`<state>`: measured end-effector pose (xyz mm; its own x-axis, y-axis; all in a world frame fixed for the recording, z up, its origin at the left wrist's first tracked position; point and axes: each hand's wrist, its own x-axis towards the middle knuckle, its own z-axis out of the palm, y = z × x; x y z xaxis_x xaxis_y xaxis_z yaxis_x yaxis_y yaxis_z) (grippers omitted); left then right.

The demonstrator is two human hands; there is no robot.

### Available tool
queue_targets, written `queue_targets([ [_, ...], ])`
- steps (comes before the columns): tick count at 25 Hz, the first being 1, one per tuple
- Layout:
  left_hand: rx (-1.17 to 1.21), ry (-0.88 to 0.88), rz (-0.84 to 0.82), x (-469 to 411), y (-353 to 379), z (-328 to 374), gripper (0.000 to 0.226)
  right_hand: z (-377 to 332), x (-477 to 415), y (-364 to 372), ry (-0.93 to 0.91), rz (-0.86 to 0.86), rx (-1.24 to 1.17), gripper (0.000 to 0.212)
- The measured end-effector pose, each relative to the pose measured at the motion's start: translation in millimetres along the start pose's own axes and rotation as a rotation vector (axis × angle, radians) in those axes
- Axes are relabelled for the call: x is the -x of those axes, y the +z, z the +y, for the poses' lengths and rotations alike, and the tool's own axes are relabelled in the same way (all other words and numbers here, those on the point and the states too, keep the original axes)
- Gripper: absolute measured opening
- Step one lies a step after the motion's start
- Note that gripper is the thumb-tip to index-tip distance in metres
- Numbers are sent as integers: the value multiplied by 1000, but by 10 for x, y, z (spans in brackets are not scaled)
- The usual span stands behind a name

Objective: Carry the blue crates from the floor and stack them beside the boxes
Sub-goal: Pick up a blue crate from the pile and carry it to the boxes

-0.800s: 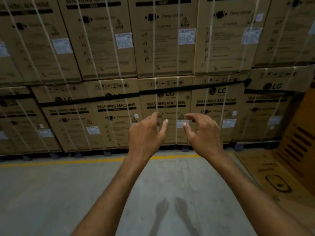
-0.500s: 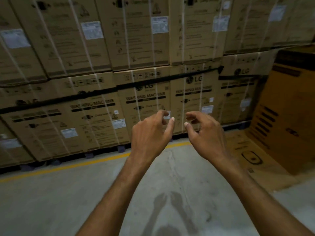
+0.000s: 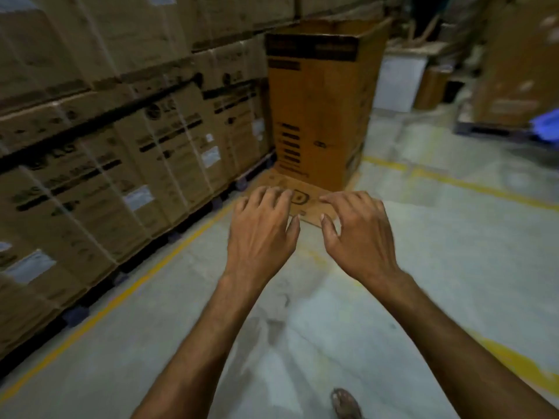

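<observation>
My left hand and my right hand hang side by side in front of me over the concrete floor, fingers loosely curled, holding nothing. A blurred blue shape, perhaps a blue crate, shows at the far right edge, well away from both hands. The stacked washing-machine boxes line the left side as a tall wall. No crate is near my hands.
A tall open brown carton stands ahead on a flat cardboard sheet. Yellow floor lines run along the boxes and off to the right. My foot shows at the bottom. More cartons and a pallet stand at the far right.
The view has swung to the right: the box wall slid left, and the tall carton and a blue shape came into sight. Both hands stayed raised and holding nothing.
</observation>
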<state>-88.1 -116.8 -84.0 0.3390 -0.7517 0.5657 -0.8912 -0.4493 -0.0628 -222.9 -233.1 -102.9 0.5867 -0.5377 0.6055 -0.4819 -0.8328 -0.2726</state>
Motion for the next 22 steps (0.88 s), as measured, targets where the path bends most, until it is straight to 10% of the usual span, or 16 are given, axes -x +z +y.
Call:
queue_targets([
  [22,812,582,-658,148,351,5358,52,3471,3354,-2599,1129,306,220,22],
])
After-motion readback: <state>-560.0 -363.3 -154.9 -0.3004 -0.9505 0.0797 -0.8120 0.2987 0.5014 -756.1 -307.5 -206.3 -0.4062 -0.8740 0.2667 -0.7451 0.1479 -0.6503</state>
